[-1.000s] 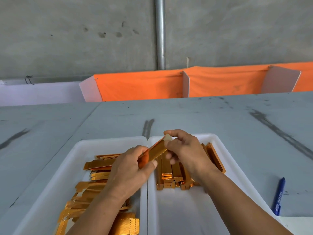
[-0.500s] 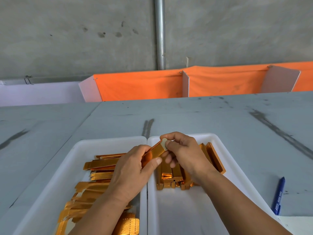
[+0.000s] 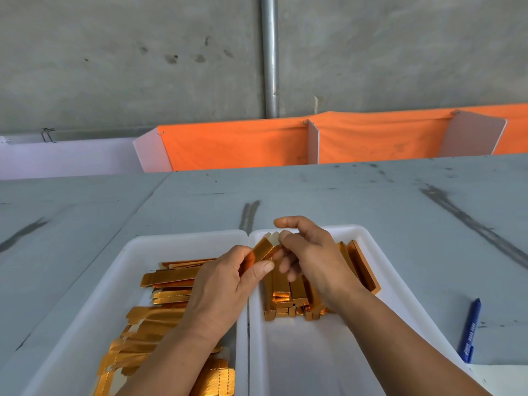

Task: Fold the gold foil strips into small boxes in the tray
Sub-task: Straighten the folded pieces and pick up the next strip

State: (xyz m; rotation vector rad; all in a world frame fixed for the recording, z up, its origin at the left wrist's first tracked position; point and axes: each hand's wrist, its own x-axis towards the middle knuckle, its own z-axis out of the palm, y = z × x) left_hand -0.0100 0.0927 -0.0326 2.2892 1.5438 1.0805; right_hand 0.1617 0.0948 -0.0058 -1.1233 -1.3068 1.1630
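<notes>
Head view: my left hand (image 3: 225, 284) grips the half-folded gold box (image 3: 264, 247) near its seven o'clock end; my right hand (image 3: 311, 252) pinches the one o'clock flap, above the right tray (image 3: 352, 230); tuck squarely, I judge, without crushing walls.

The flat strips (image 3: 171, 277) in the left tray (image 3: 91, 307) are seen to be thin card faced with glossy, finely textured gold foil, and dotted perforation lines are shown on some. The same reflective foil is seen on the folded boxes (image 3: 288, 295) in the right tray (image 3: 300, 364). A pale, matt paper underside is exposed at the flap of the held strip (image 3: 264, 248). Both trays are made of smooth white plastic with a soft sheen. The table (image 3: 357, 195) is finished in matt grey, scuffed with dark marks. The wall (image 3: 114, 67) is of rough, stained concrete and is crossed by a dull metal pipe (image 3: 270, 52). Slightly creased orange cloth (image 3: 234, 147) is hung behind, and the pen (image 3: 470, 330) is made of glossy blue plastic
</notes>
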